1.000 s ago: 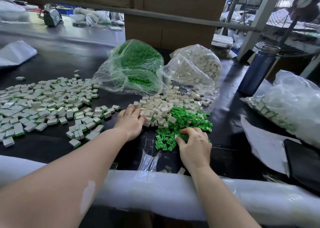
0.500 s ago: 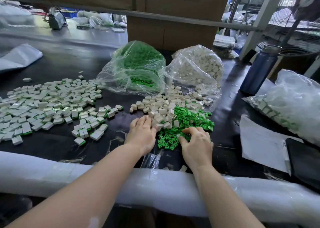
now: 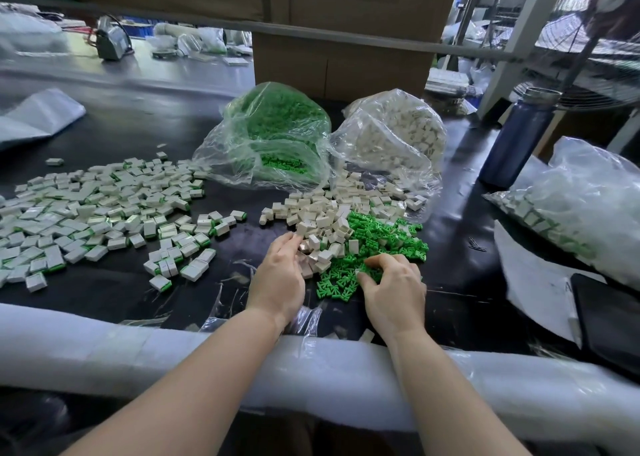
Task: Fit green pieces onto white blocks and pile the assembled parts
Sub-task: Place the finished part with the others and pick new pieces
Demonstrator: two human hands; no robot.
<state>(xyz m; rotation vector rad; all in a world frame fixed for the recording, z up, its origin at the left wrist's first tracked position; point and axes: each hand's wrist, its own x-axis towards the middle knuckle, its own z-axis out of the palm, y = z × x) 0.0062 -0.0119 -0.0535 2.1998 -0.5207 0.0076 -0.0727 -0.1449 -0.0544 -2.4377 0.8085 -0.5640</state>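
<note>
Head view centres on the loose white blocks [image 3: 332, 213] heaped on the dark table [image 3: 114, 293]; green pieces [image 3: 384, 237] lie touching that heap's right edge; assembled parts [image 3: 100, 209] spread well left of it; left hand [image 3: 278, 280] rests fingertips on the heap's near edge, grasp unclear; right hand [image 3: 393, 287] pinches a green piece.
</note>
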